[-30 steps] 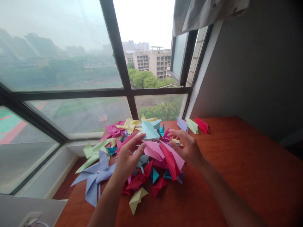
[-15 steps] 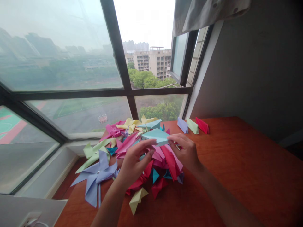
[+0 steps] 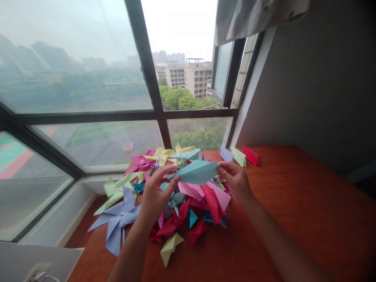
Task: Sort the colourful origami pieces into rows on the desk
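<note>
Between my two hands a light blue folded paper (image 3: pixel 197 173) is held up over the pile, its long pointed shape like a paper plane. My left hand (image 3: pixel 157 188) pinches its left end between thumb and fingers. At the right end, my right hand (image 3: pixel 236 182) grips the paper's tip with thumb and fingertips. Below lie pink and red folded papers (image 3: pixel 212 203) and a small pale yellow folded piece (image 3: pixel 171 248). A lavender paper pinwheel (image 3: pixel 121 217) sits left of my left hand, with a green pinwheel (image 3: pixel 116 190) behind it.
On the brown wooden table (image 3: pixel 293 203), lavender (image 3: pixel 226 153), pale green (image 3: pixel 238 156) and red (image 3: pixel 250 155) folded papers stand in a row at the back right. A window frame (image 3: pixel 117 117) borders the far side. A white socket (image 3: pixel 39 272) is at lower left.
My hands have moved apart, the left one leftward and the right one slightly rightward. More of the light blue paper now shows between them, along with papers underneath.
</note>
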Tool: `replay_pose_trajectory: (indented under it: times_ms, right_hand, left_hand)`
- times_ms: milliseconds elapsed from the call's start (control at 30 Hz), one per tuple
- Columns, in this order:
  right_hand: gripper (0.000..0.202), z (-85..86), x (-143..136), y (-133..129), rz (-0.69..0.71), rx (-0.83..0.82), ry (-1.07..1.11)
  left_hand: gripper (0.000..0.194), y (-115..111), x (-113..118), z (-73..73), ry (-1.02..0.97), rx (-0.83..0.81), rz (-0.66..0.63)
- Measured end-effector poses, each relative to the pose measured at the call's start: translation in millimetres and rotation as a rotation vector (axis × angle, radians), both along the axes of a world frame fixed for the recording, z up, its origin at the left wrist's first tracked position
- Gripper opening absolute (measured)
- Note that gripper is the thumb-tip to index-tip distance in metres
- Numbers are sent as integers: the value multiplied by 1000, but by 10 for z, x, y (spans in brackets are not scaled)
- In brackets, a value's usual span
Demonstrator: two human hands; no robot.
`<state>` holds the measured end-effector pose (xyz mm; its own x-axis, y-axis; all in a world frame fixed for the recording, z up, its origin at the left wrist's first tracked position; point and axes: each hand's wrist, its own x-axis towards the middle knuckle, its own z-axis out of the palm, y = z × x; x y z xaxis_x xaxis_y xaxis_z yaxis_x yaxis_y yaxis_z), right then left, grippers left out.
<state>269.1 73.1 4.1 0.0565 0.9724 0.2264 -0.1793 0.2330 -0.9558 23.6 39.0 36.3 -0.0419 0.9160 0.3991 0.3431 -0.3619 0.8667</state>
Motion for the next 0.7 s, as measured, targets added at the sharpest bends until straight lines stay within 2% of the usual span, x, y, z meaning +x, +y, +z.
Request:
replay_pose_trajectory:
  times_ms: [133, 267, 333, 467, 533, 600, 700]
  right_hand:
    - [29, -31, 18, 30, 15, -19, 27]
    - [26, -28, 29, 54, 68, 60, -94]
    - [23, 1, 35, 55, 40, 200, -235]
    - [25, 86, 25, -8, -214, 555, -572]
    - [30, 118, -4, -74, -292, 706, -681]
    - [34, 134, -49, -151, -297, 825, -776]
    - [36, 141, -118, -249, -239, 920, -898]
  left_hand:
    - [28, -7, 27, -16, -132, -71, -30]
    - [26, -11, 24, -14, -171, -88, 22]
    - [24, -8, 15, -24, -127, -48, 51]
    - [15, -19, 34, -34, 149, 95, 157]
    - [11, -45, 83, -18, 289, 173, 189]
    - [12, -84, 154, 3, 375, 253, 165]
    - [15, -153, 270, 21, 434, 349, 60]
